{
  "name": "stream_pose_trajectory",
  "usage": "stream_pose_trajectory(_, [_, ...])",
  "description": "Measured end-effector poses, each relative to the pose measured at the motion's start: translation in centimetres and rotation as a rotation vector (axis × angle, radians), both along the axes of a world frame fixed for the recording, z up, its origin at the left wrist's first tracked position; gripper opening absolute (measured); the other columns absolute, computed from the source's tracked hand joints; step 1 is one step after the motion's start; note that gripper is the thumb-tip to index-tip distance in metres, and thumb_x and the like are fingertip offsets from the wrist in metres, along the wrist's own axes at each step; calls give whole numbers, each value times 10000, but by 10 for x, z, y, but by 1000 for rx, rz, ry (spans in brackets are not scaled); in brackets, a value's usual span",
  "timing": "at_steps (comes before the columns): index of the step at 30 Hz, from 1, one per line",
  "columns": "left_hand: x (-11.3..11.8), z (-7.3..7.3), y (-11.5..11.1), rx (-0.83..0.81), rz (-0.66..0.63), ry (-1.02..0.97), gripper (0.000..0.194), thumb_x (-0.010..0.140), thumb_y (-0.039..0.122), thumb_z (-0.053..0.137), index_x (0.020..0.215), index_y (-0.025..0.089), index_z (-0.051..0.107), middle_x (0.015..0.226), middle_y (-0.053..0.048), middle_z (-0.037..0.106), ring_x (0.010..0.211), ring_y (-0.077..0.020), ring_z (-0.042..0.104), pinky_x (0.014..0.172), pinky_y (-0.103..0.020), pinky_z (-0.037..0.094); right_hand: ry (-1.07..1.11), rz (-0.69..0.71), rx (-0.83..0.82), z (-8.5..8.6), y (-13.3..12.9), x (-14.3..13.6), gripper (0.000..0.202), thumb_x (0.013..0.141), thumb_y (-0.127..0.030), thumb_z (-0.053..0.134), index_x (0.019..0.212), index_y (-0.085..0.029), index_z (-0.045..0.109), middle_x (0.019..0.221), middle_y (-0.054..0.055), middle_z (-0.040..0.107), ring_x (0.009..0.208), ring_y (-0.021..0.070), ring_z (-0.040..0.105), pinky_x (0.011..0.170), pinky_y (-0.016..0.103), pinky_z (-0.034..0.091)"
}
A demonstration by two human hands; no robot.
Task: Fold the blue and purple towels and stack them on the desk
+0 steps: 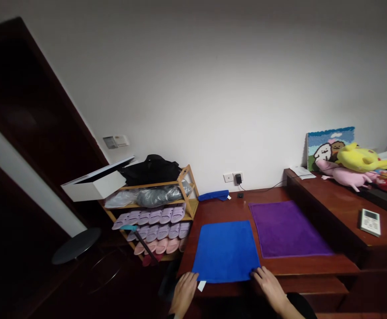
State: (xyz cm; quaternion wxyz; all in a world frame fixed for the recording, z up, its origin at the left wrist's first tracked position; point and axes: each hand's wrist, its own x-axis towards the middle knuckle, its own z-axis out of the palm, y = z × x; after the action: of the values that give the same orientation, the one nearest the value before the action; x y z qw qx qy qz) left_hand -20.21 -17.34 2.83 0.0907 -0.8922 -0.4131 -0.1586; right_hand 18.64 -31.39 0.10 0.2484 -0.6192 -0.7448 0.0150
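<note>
A blue towel (226, 250) lies spread flat on the dark red wooden desk (313, 266), with a white tag (201, 285) sticking out at its near left corner. My left hand (184, 290) is closed at that corner, its fingertips on the cloth. At the near right corner, my right hand (268, 283) grips the edge between thumb and fingers. Beside the blue towel on the right, a purple towel (289, 230) rests flat. Behind, close to the wall, is a folded blue cloth (213, 195).
Left of the desk stands a wooden shoe rack (188, 186) with slippers, a black bag (151, 169) and an open white box (95, 186). A round stool (76, 246) is further left. Plush toys (356, 166) and a calculator-like device (370, 222) occupy the raised right surface.
</note>
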Motion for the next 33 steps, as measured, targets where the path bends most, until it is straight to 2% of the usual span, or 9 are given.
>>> stream_pose_trajectory(4, [-7,27,-4,32,-24,-63,377,1007,214,376,1140,276,723,942,-36,785,907,-207,744,856,-336,608,77,51,-13,37,-8,9,525,896,-46,441,1303,-299,655,1189,46,710,1093,225,651,994,343,500])
stream_pose_trajectory(7, [-9,60,-10,37,-20,-141,322,1019,282,412,1086,283,727,967,-29,788,905,-200,746,839,-312,608,137,100,9,75,-15,23,512,941,-95,407,1344,-321,627,1211,41,706,1105,214,646,981,335,514])
stream_pose_trajectory(16, [14,210,-39,-10,-68,-399,329,1035,423,455,1094,272,742,1095,-26,770,1052,-191,715,972,-325,578,175,99,263,206,-34,76,311,1031,-345,457,1201,-274,708,1083,70,753,974,202,697,859,328,576])
stream_pose_trajectory(19, [26,250,-54,-36,-97,-426,299,1019,447,509,1076,291,757,1085,-2,778,1028,-183,721,969,-320,581,199,107,315,242,-51,93,277,1015,-372,514,1190,-284,710,1098,68,749,1000,205,701,873,323,581])
stream_pose_trajectory(21, [33,269,-65,-69,-111,-424,269,997,461,558,1079,313,768,1083,15,787,1010,-181,729,954,-312,587,232,108,314,259,-65,106,267,1003,-395,540,1175,-293,717,1110,73,746,1006,211,708,887,323,587])
stream_pose_trajectory(23, [40,281,-75,-125,-125,-428,255,980,468,589,1083,329,776,1083,23,792,999,-182,735,943,-308,588,249,98,302,269,-81,119,264,986,-429,566,1145,-298,731,1109,83,748,994,222,717,880,324,594])
stream_pose_trajectory(25, [50,284,-81,-232,-142,-425,243,968,463,611,1078,334,784,1076,23,797,985,-183,737,932,-301,586,247,77,287,271,-94,132,266,969,-460,588,1110,-298,745,1091,90,756,973,230,725,862,322,600])
stream_pose_trajectory(29, [79,268,-76,-514,-185,-398,201,931,417,661,1018,312,809,1012,12,809,927,-187,741,873,-277,576,273,13,174,255,-107,153,292,963,-510,581,1063,-297,754,1042,74,776,917,214,739,806,290,605])
stream_pose_trajectory(33, [124,255,-44,-720,-225,-413,225,872,392,701,980,237,823,985,-32,819,885,-203,742,810,-266,565,291,-66,87,244,-92,182,336,979,-517,537,1048,-266,750,1037,68,780,919,216,740,825,294,591])
